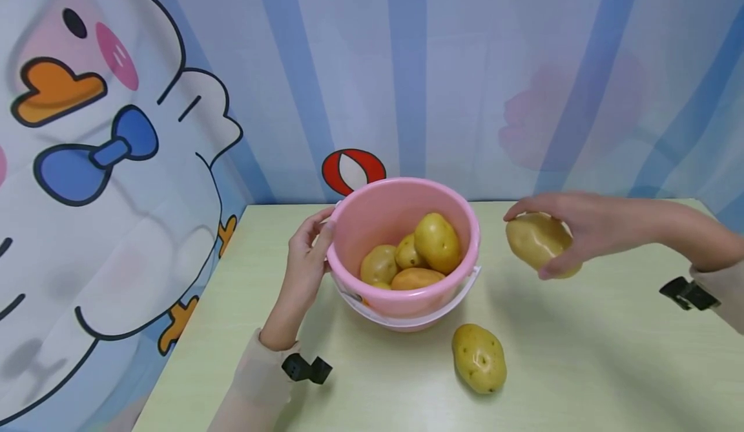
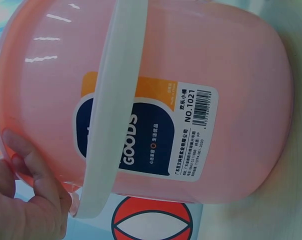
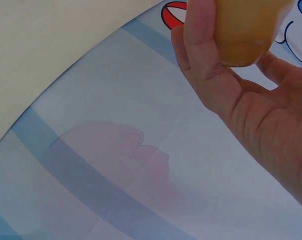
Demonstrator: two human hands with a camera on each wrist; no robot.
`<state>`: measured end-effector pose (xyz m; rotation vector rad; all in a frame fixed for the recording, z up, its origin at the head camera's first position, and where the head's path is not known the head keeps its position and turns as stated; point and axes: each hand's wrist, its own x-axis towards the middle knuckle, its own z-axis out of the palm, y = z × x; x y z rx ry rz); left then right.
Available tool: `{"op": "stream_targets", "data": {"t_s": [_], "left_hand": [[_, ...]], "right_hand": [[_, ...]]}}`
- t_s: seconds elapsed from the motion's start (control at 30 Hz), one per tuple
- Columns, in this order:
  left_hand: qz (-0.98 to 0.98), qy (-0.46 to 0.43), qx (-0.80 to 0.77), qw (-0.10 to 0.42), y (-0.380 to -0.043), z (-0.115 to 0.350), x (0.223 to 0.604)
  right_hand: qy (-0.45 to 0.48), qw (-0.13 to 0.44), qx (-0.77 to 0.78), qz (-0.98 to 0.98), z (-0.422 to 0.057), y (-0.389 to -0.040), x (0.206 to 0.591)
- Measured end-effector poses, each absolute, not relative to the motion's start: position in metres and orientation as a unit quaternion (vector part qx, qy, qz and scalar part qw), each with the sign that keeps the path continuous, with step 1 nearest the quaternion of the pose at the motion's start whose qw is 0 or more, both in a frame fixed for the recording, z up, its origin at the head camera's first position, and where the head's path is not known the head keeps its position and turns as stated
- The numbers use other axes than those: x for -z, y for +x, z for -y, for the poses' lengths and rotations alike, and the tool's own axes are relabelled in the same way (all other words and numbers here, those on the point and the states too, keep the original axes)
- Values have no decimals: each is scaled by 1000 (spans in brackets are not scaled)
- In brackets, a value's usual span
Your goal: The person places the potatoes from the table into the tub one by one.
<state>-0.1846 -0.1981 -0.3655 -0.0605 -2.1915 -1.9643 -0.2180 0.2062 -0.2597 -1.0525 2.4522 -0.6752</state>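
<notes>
A pink bucket (image 1: pixel 401 299) with several potatoes (image 1: pixel 437 243) inside stands on the table, its mouth tilted toward the head camera. My left hand (image 1: pixel 305 257) grips the bucket's rim at its left side; in the left wrist view the thumb and fingers (image 2: pixel 28 180) are at the rim beside the pale handle (image 2: pixel 108 115). To the right of the bucket, above the table, my right hand (image 1: pixel 593 225) holds a potato (image 1: pixel 537 241) between thumb and fingers. That potato (image 3: pixel 243 35) also shows at the top of the right wrist view. Another potato (image 1: pixel 479 358) lies on the table in front of the bucket.
The pale table (image 1: pixel 581 367) reaches back to a blue striped curtain (image 1: pixel 360 64) with cartoon prints. A large white duck figure (image 1: pixel 145 238) is printed along the left side. The bucket's handle hangs down over its front, and a label (image 2: pixel 156 130) is on its wall.
</notes>
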Motion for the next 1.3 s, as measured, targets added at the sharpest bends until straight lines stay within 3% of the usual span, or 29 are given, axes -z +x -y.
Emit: {"op": "stream_targets", "data": {"t_s": [1.3], "left_hand": [[736,-27,669,99,-185,198,365]], "right_hand": [[-440,185,197,-856,-125,-234,194]]}}
